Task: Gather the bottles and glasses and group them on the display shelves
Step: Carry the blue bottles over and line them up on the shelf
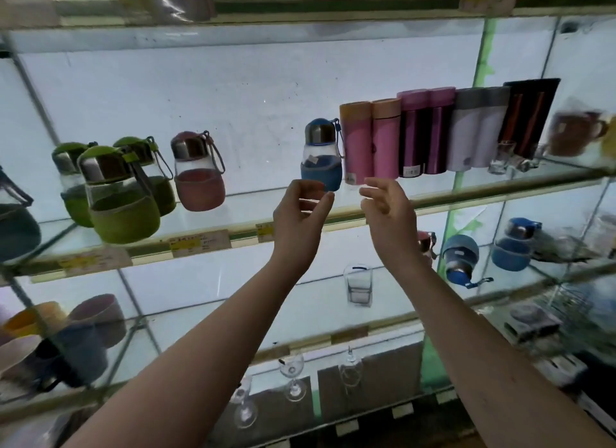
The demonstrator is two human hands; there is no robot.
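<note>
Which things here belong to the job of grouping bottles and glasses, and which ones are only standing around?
For the job: blue bottle, pink bottle, green bottles, tall flasks, wine glasses, square glass, display shelf, left hand and right hand, both empty.

Just there: price labels, mugs at lower left, brown mug at right.

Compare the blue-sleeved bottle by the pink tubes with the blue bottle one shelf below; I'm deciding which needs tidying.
The upper blue bottle stands upright, cap up; the lower blue bottle lies tipped, cap toward the front. The upper one sits right beside the pink tubes; the lower has gaps on both sides. Both have blue sleeves and carry loops.
</note>
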